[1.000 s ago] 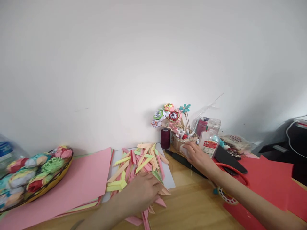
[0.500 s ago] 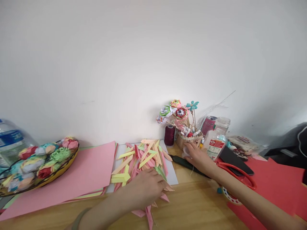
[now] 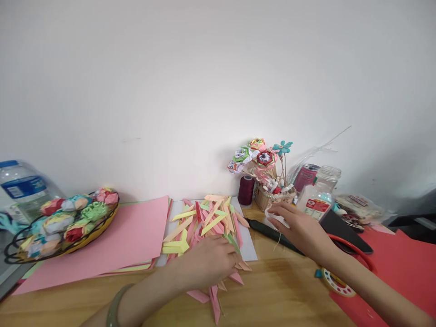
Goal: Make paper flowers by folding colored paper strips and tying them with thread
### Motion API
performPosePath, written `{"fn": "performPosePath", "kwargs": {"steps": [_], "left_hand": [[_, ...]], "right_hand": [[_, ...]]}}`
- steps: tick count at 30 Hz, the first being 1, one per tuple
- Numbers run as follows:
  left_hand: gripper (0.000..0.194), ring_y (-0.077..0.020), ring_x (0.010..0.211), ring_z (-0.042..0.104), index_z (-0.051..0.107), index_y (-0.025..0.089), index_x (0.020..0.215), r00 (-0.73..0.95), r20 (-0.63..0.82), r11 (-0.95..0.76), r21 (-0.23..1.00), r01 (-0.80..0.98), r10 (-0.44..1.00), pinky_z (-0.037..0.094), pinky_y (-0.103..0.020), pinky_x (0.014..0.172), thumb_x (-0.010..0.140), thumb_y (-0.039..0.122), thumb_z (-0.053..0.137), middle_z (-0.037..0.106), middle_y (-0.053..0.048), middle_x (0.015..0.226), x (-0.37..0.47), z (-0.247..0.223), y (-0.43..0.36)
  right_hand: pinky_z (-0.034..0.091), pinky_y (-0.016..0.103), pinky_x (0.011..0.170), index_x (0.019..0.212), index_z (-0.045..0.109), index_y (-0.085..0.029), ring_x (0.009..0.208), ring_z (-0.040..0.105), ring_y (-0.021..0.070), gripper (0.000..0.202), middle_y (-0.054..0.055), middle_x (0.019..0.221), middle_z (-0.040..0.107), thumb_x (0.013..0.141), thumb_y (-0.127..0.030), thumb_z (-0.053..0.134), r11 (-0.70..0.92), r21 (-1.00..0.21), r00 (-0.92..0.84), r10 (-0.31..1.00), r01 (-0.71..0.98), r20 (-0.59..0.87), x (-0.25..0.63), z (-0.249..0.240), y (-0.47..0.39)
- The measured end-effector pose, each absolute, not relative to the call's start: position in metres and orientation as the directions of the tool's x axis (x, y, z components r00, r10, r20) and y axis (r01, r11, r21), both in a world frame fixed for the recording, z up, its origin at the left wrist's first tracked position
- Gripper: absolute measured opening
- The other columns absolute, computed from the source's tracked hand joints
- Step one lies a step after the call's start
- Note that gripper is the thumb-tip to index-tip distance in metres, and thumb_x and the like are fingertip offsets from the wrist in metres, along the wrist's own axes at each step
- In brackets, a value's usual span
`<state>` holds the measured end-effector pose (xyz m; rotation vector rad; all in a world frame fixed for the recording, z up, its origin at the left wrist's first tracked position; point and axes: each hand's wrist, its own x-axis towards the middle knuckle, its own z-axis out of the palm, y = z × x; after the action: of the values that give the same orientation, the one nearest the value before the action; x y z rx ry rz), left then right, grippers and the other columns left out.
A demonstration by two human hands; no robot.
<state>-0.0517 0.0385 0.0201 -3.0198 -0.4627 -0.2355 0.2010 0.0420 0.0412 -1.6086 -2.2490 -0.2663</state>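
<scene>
My left hand is curled, palm down, over folded paper strips at the front of a colourful pile. Pink and peach ends stick out from under its fingers; the fingertips are mostly hidden. My right hand reaches across to a small translucent white item in front of the flower basket, its fingers spread apart beside it. A thin loose thread hangs below these fingers. A dark-handled tool lies beneath this hand.
A maroon thread spool and a basket of paper flowers stand by the wall. Jars, red-handled scissors and red paper are at the right. Pink sheets and a flower-filled wicker tray lie left.
The view has shifted slightly left. My right hand has drawn back a little, its fingers more spread. My left hand stays over the strips.
</scene>
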Motion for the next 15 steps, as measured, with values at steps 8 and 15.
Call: {"fn": "performPosePath", "kwargs": {"steps": [8, 15], "left_hand": [[0.028, -0.0145, 0.096, 0.055, 0.060, 0.021, 0.102, 0.718, 0.343, -0.795, 0.242, 0.556, 0.606, 0.041, -0.026, 0.084, 0.087, 0.020, 0.036, 0.062, -0.003, 0.102, -0.079, 0.064, 0.065], [0.024, -0.0149, 0.089, 0.058, 0.065, 0.020, 0.093, 0.457, 0.304, -0.529, 0.669, 0.522, 0.836, 0.043, -0.026, 0.082, 0.080, 0.023, 0.045, 0.065, -0.003, 0.096, -0.092, 0.072, 0.080]], "right_hand": [[0.044, 0.023, 0.061, 0.095, 0.060, -0.021, 0.081, 0.060, 0.0159, 0.025, 0.005, 0.093, 0.062, 0.085, -0.018, 0.037, 0.532, -0.051, -0.482, 0.801, 0.845, 0.355, 0.155, 0.047, 0.068], [0.042, 0.026, 0.069, 0.086, 0.063, -0.021, 0.090, 0.052, 0.0179, 0.018, 0.006, 0.091, 0.060, 0.079, -0.013, 0.049, 0.693, 0.018, -0.655, 0.672, 0.721, 0.346, 0.111, 0.037, 0.079]]}}
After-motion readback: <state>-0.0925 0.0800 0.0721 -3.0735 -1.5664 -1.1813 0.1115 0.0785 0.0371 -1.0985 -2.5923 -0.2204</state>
